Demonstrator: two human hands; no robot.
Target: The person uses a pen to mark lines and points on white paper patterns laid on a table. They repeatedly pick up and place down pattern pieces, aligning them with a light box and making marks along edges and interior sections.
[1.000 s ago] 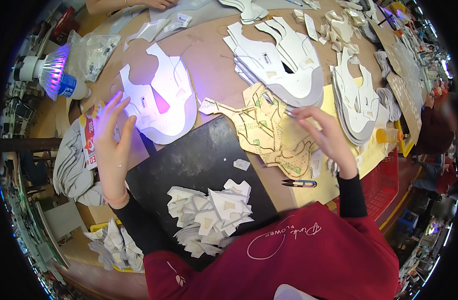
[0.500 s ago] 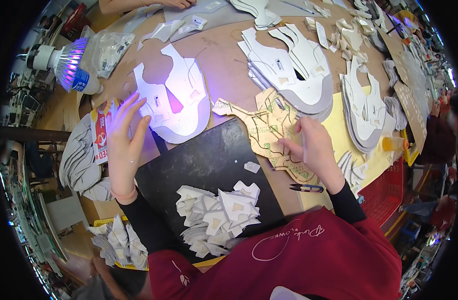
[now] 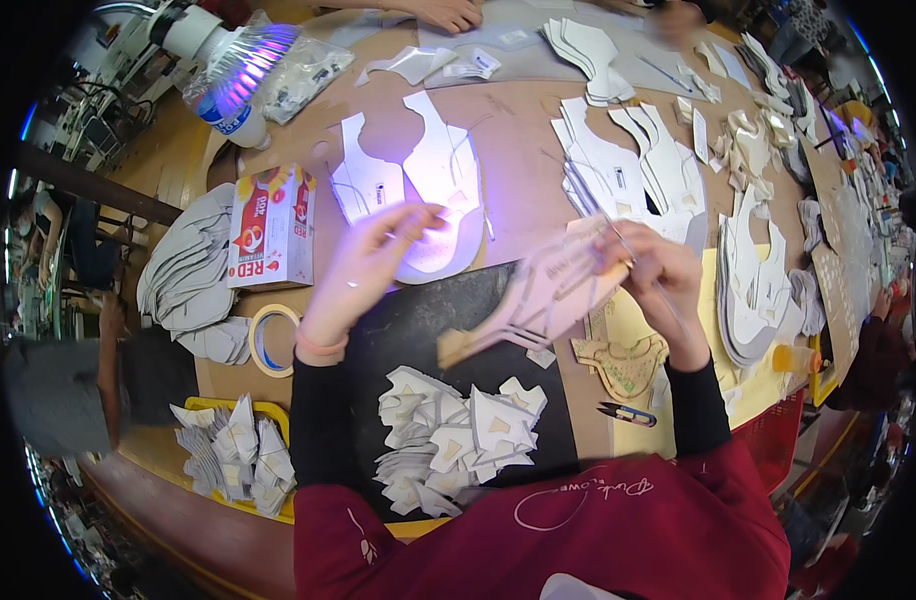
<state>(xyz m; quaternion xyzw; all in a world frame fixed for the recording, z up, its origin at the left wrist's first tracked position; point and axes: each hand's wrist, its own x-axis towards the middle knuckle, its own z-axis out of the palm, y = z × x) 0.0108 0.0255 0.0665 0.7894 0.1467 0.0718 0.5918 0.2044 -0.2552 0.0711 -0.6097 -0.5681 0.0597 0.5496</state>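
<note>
My right hand (image 3: 658, 280) is closed on a cut-out template (image 3: 548, 290), a flat tan and pinkish piece with narrow slots, held tilted above the black mat (image 3: 448, 325). A thin grey rod also shows at these fingers; I cannot make out its kind. Over a white shoe-upper piece (image 3: 443, 250), brightly lit by the lamp, hovers my left hand (image 3: 383, 250), its fingers partly bent and apart with nothing visible in them. Part of another tan patterned template (image 3: 623, 365) lies below my right hand, beside thread snips (image 3: 626, 413).
Small white-grey cut pieces (image 3: 458, 440) are heaped on the mat; more fill a yellow tray (image 3: 278, 410). Stacked uppers (image 3: 633, 180) lie at the far right. A lit lamp (image 3: 243, 60), a red-and-white box (image 3: 273, 225) and a tape roll (image 3: 274, 340) stand left. Another person's hand (image 3: 448, 14) is across the table.
My right hand has lifted the tan template off the table and tilted it. My left hand has moved right, from beside the lit upper to over it. The view has shifted left.
</note>
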